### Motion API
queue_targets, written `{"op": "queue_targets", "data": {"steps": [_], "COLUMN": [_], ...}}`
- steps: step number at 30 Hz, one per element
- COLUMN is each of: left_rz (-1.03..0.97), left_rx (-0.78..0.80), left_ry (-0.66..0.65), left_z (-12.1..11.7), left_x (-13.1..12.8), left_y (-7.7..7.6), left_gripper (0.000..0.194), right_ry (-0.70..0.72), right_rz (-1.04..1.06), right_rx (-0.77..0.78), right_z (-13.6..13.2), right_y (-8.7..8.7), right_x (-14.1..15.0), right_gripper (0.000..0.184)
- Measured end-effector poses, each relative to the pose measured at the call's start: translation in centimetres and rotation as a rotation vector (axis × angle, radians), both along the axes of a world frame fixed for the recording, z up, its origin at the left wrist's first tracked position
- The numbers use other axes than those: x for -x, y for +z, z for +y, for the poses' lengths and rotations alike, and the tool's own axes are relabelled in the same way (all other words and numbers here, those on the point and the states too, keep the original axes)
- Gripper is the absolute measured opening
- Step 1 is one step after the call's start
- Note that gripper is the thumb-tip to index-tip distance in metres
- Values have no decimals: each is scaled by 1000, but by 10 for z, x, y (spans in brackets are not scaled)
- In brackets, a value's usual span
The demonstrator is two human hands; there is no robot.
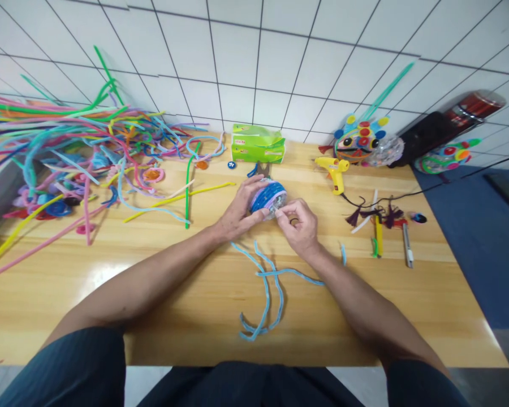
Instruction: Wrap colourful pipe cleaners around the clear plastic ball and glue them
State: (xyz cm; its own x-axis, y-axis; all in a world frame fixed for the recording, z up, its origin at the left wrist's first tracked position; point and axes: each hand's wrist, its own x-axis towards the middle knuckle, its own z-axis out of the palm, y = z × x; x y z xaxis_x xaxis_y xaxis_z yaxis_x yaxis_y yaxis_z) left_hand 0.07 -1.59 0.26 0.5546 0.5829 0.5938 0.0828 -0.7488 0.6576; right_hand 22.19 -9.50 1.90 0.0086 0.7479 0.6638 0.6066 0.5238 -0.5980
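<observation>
Blue-and-lilac-banded, rounded clear-plastic body sat clamped in my left hand; I had the right hand pinching, fingertips together at its bare end, contents unclear.

Bright light leaves glare on the table and soft shadows; the tiled wall skews sideways.

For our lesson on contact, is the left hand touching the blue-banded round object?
Touching: the head view shows the left hand around the blue-banded round object, its thumb against the near side.
</observation>
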Motion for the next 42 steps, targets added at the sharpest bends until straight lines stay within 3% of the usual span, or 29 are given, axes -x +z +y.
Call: {"op": "queue_targets", "data": {"steps": [16, 42], "left_rz": [-11, -8], "left_rx": [-4, 4], "left_ry": [-9, -11], "left_z": [1, 2], "left_x": [-1, 0], "left_y": [1, -1], "left_gripper": [65, 66], "right_ry": [-12, -14], "right_rz": [22, 60], "right_rx": [97, 129], "right_z": [-1, 1], "right_y": [3, 1], "right_x": [2, 2], "right_gripper": [15, 15]}}
